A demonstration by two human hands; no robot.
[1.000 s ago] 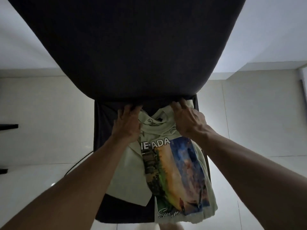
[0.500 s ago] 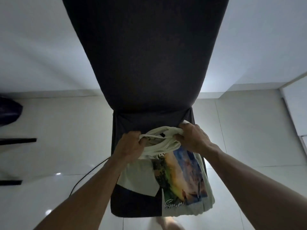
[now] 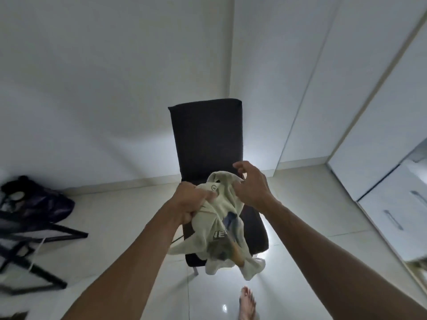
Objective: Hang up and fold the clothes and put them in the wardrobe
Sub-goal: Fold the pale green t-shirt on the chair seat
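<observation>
You cannot read the print on the bunched T-shirt (image 3: 221,218), its folds hide most letters; the shirt covers much of the chair seat (image 3: 256,229), and the dark bag (image 3: 39,202) at left is motion-blurred and cropped

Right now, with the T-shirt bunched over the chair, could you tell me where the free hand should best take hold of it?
Probably at the collar rim, coming from the right. The left hand already grips the cream T-shirt beside the neck label, the rest hangs crumpled above the dark chair, and the right hand hovers open next to that raised edge.
</observation>
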